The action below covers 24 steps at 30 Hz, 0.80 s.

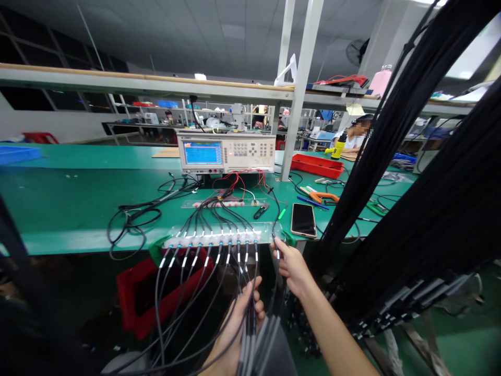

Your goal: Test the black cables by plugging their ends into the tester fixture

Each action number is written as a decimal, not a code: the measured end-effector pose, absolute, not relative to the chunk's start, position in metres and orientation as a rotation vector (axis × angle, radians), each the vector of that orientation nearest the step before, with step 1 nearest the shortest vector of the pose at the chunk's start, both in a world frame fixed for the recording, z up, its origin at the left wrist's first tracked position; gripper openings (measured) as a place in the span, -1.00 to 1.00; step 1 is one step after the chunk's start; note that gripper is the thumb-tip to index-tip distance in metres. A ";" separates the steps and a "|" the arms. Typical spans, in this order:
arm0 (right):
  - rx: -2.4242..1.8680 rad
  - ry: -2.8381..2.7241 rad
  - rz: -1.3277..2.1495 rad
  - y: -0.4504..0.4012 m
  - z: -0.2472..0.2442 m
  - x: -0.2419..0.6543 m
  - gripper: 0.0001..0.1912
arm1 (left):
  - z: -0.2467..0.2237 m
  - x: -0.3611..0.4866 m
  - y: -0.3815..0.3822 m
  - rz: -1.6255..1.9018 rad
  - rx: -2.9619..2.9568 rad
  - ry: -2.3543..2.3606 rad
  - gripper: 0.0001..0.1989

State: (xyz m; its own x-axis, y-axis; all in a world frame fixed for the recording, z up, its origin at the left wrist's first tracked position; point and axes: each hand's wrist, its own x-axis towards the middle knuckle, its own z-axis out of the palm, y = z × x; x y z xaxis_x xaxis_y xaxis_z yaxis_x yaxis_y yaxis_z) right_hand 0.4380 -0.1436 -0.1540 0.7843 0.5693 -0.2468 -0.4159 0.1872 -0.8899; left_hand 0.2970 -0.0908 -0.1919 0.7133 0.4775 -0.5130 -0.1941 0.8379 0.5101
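Observation:
My right hand (pixel 293 265) pinches the end of a black cable (pixel 278 279) at the right end of a clear connector strip (pixel 265 230). That strip lies along the table's front edge, with a row of black cables bearing white labels (pixel 194 261) plugged into its near side. Lower down, my left hand (pixel 245 310) is closed around a bundle of black cables (pixel 250 326) that hangs toward my lap; the other cables partly cover its fingers. From the strip's far side, black leads (pixel 201 211) run back toward a bench tester (pixel 229 152) with a lit blue screen.
Green clamps (pixel 157 251) sit at the strip's ends. A phone (pixel 303 220), small snips (pixel 261 211), orange-handled pliers (pixel 324 197) and a red tray (pixel 317 165) lie to the right. Thick black cable bundles (pixel 371 130) hang at right. A red bin (pixel 131 308) stands below; a person sits beyond.

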 end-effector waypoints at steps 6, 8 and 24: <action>-1.211 -0.147 0.694 -0.141 -0.156 0.437 -0.48 | -0.197 0.297 -0.091 0.395 0.489 0.690 -0.84; -1.210 -0.141 0.678 -0.139 -0.157 0.437 -0.51 | -0.198 0.297 -0.091 0.394 0.514 0.699 -0.86; -1.084 -0.045 0.740 -0.159 -0.189 0.383 -0.55 | -0.195 0.279 -0.098 0.293 0.793 0.662 -0.54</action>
State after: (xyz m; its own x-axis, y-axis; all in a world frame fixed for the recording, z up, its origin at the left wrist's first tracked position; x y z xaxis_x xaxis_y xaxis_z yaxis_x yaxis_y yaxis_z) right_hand 0.3833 -0.1589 -0.1891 0.7625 0.5659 -0.3135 -0.5238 0.2558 -0.8125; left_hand 0.2789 -0.0978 -0.1947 0.7623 0.4781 -0.4363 -0.0018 0.6757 0.7372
